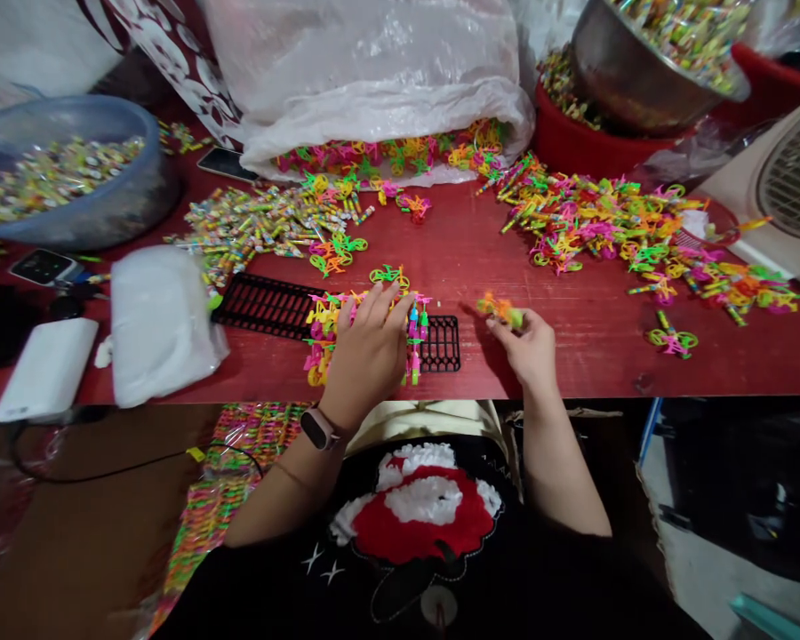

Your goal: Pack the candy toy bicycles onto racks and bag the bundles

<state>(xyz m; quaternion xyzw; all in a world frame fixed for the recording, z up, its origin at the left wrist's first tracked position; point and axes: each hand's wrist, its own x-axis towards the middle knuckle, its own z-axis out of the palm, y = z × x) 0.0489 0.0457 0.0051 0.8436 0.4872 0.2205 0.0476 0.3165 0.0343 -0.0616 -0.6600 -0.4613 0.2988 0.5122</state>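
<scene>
Palm down, my left hand (372, 342) lies over rows of small colourful plastic bicycles (320, 342), its fingers spread and resting on them. Those bicycles stand on a black slotted rack (267, 305), whose bare right end (442, 344) shows past them. Just right of the rack, my right hand (530, 347) pinches an orange and green toy (500, 310) above the red table. A green and orange bicycle (389, 276) touches the far side of the rows, near my left fingertips.
Candy tubes (253, 227) and a large toy pile (600, 222) lie behind. A white sack (373, 62) spills toys. Blue basin (153, 169), plastic bag stack (156, 320) and power bank (46, 369) are left; a red tub (573, 142) and fan (773, 178) right.
</scene>
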